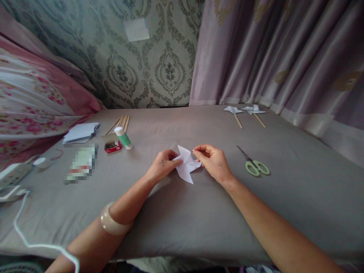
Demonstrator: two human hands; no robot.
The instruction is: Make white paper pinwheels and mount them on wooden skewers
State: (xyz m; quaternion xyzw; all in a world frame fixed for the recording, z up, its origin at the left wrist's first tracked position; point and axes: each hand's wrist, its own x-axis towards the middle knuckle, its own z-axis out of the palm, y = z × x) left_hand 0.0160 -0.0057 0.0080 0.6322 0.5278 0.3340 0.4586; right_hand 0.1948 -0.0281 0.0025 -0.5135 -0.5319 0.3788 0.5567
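A white paper pinwheel (186, 166) with folded blades is held above the cloth-covered surface, with no stick on it that I can see. My left hand (165, 163) grips its left side, thumb on top near the centre. My right hand (213, 159) is closed at the pinwheel's right side, its thumb and forefinger pinching a small shiny pin (193, 150). The pin is too small to make out fully. Its lower fingers are close to the right blade; whether they grip it I cannot tell.
Green-handled scissors (257, 167) lie right of my hands. Two pinwheels on sticks (238, 120) rest at the far right. On the left are a glue stick (123, 137), a red box of small metal pieces (112, 147), wooden sticks (125, 122), paper (81, 132) and a power strip (15, 174).
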